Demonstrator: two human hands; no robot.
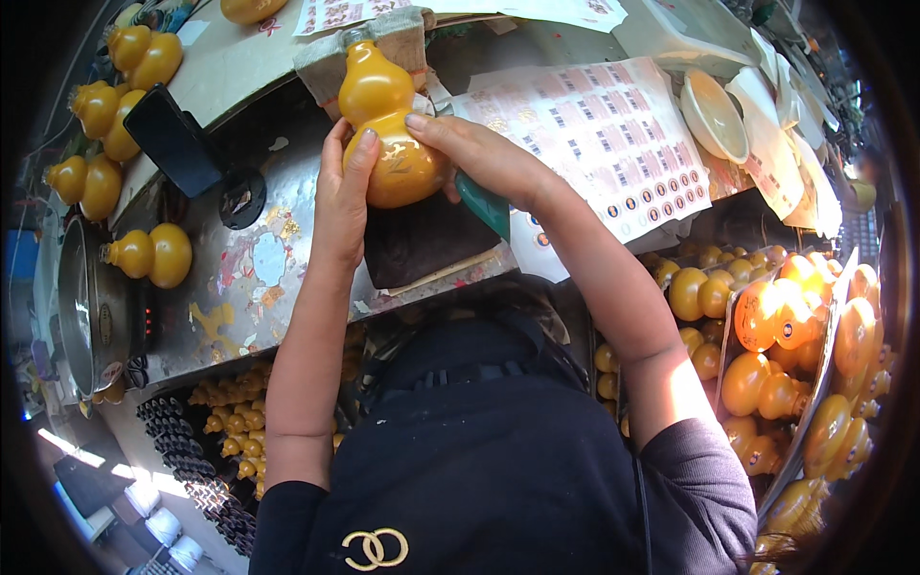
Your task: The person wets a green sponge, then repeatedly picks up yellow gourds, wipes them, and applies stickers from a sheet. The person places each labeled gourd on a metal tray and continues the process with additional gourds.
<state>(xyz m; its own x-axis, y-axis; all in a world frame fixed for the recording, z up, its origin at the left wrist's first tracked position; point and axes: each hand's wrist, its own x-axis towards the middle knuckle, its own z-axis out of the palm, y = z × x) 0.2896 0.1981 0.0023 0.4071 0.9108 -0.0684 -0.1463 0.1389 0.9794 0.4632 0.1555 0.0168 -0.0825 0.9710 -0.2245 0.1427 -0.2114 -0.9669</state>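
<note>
Both my hands hold a glossy yellow gourd-shaped bottle (377, 88), its narrow neck pointing away from me. My left hand (347, 187) cups the left side of its lower bulb, thumb on the front. On the right side, my right hand (484, 163) presses its thumb near the waist, while its other fingers are mostly hidden behind the bulb. A green flat scraper-like piece (485, 205) sticks out beneath my right palm; whether those fingers grip it is hidden. Dark marks show on the lower bulb. Behind the neck lies a folded beige cloth (321, 69), and below the bottle a dark pad (422, 244).
A printed label sheet (613, 144) spreads to the right, near a shallow bowl (715, 117). At left stand a phone (172, 139) on a holder, a round metal pan (81, 307) and several yellow gourd-shaped bottles (153, 255). Crates of yellow gourds (757, 383) sit lower right.
</note>
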